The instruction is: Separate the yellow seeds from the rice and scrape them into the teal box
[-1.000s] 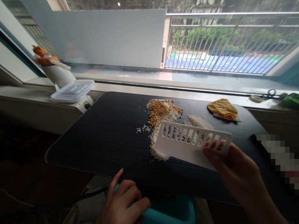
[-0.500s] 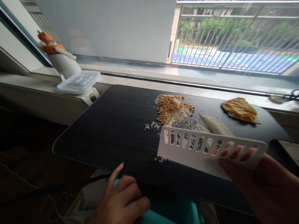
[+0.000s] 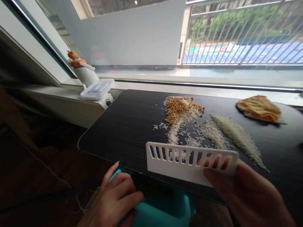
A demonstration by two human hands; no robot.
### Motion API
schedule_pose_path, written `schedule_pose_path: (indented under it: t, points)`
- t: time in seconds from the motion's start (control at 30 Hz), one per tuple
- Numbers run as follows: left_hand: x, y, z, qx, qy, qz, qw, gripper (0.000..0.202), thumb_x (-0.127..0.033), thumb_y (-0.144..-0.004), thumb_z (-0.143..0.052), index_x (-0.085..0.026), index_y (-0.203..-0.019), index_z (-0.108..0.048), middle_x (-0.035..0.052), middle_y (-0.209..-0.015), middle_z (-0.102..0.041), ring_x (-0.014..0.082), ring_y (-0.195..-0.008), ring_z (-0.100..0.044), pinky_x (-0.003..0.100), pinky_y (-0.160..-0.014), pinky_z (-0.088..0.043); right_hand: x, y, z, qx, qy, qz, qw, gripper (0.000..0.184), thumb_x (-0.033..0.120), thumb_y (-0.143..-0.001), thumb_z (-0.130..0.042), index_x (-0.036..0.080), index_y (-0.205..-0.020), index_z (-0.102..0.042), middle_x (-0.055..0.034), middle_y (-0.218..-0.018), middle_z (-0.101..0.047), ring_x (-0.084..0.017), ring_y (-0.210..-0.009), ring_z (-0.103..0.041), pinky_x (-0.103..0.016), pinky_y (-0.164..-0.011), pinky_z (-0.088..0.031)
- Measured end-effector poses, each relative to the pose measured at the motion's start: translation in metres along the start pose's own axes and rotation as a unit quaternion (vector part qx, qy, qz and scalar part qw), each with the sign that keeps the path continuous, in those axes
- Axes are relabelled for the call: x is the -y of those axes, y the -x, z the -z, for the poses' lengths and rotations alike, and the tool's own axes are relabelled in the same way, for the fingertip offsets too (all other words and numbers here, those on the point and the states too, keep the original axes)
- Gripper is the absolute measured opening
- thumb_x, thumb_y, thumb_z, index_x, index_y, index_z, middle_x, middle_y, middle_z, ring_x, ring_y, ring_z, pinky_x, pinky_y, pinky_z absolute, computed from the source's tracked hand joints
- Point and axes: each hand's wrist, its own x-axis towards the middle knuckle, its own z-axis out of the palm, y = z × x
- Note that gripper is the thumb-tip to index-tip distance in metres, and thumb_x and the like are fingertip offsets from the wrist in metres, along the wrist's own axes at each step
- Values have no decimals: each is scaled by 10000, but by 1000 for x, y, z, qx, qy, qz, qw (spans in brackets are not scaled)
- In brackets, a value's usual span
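My right hand (image 3: 253, 186) grips the right end of a white slotted plastic strip (image 3: 175, 173), thumb in front and fingers behind its slots. The strip stands on its long side near the front edge of the black tabletop (image 3: 118, 126). Just behind it lies loose white rice (image 3: 174, 135), partly seen through the slots. Farther back is a pile of round tan beans (image 3: 176, 107) mixed with rice. My left hand (image 3: 115, 195) is closed on the rim of a teal bin (image 3: 163, 216) below the table edge. The bin's inside is dark, with contents I cannot make out.
A long band of rice (image 3: 239, 137) runs along the right of the tabletop. A folded tan cloth (image 3: 259, 108) lies at the back right. On the ledge at left are a clear plastic box (image 3: 98, 89) and an orange-and-white figure (image 3: 82, 67). A window borders the back.
My right hand has brought the slotted strip left and closer to the table's front edge, uncovering more rice on the right. The left hand stays on the bin. The camera view has shifted.
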Motion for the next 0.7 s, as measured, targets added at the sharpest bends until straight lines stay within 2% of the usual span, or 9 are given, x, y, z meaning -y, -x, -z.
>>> schedule_pose_path:
  t: [0.07,0.1,0.13,0.2,0.27,0.3,0.37,0.57,0.7]
  points:
    - [1,1,-1,-1,3,-6,1000,294,-98,-846,-521,-296,-1030,-635,-58,-806,-638,155,-896,-622,419,-1228,-147,-3,4,1,48,-8,-20,999,113,379,-792,-713,296,-838,-775,-18,-774,-798,-214,-586,-745,-224,-496,-606]
    - [2,1,-2,-1,5,-7,1000,294,-103,-851,-523,-298,-1043,-632,-60,-801,-638,155,-885,-621,415,-1227,-148,-6,6,5,49,2,-30,998,131,397,-788,-718,294,-842,-777,-21,-775,-798,-220,-592,-744,-233,-494,-606]
    - [2,0,-3,-1,7,-8,1000,297,-103,-851,-522,-299,-1046,-630,-61,-798,-638,155,-877,-621,415,-1225,-151,-10,8,10,22,21,-37,999,151,420,-775,-731,295,-845,-778,-21,-775,-797,-225,-598,-743,-239,-497,-607]
    - [3,-1,-6,-1,4,-8,1000,304,-88,-836,-514,-299,-1022,-630,-59,-795,-640,160,-881,-621,418,-1218,-169,-16,8,23,-93,84,-53,991,200,455,-737,-768,305,-869,-776,-16,-802,-800,-232,-639,-749,-245,-528,-611]
    - [4,-2,-9,-3,1,-8,1000,307,-70,-814,-507,-295,-984,-630,-54,-798,-644,167,-888,-622,412,-1207,-196,-18,4,33,-194,155,-72,966,237,481,-712,-779,308,-874,-770,-18,-818,-799,-241,-691,-756,-256,-560,-609]
    - [5,-3,-10,-5,2,-10,1000,314,-63,-804,-507,-294,-978,-631,-53,-799,-646,169,-889,-622,406,-1203,-206,-17,1,36,-218,179,-82,956,250,490,-702,-775,303,-868,-768,-24,-814,-797,-248,-707,-757,-268,-570,-607]
    - [7,-4,-13,-9,5,-15,1000,336,-50,-787,-509,-296,-979,-633,-56,-797,-646,169,-885,-619,392,-1203,-204,-13,-7,36,-221,192,-86,952,253,499,-685,-758,288,-826,-762,-32,-777,-790,-249,-690,-752,-280,-561,-597]
    - [9,-6,-16,-15,17,-21,1000,369,-50,-775,-477,-302,-995,-632,-55,-793,-644,175,-875,-612,403,-1212,-174,-6,-16,24,-176,149,-58,971,213,460,-670,-759,278,-782,-758,-10,-701,-781,-190,-561,-716,-216,-491,-565]
    - [7,-5,-15,-7,27,-9,1000,348,-54,-788,-480,-296,-988,-632,-50,-791,-641,178,-889,-611,422,-1212,-176,-10,-14,24,-172,148,-68,972,260,501,-690,-764,271,-809,-766,-13,-737,-792,-196,-594,-734,-201,-494,-575]
